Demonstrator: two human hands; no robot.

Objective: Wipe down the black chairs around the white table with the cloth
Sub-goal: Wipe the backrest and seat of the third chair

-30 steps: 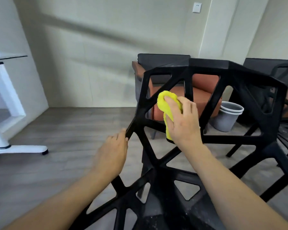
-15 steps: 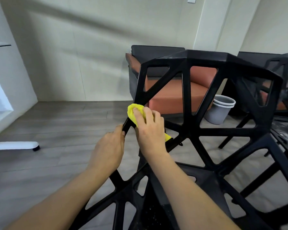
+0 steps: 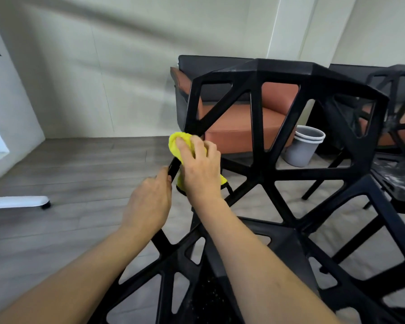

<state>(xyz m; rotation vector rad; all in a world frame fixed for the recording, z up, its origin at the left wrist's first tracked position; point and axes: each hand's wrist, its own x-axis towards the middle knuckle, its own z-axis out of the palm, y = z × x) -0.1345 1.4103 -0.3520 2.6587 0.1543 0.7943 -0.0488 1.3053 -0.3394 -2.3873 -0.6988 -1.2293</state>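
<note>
- I see my right hand [image 3: 200,169] pressing a yellow cloth [image 3: 180,146] on the left edge bar of the black chair [image 3: 283,73], where the back meets the arm.
- The right fingers [image 3: 185,146] lie close together, bent over the cloth and pushing it on the bar. The cloth is bunched up under them, and a bit hangs out below the hand.
- My left hand [image 3: 147,204] is just beside it, lower on the same bar. Its fingers are curled at the bar. I cannot tell how far they wrap round it.
- I think this step is rubbing that side bar clean.
- To do it well, I would keep the left hand holding the chair so it does not slide on the wooden floor [image 3: 80,171].
- I would fold the cloth round the bar, so front and back get wiped in 1 go.
- The seat looks dusty, and so does a 2nd black chair [image 3: 398,174] on the right. I think lots is left to wipe.
</note>
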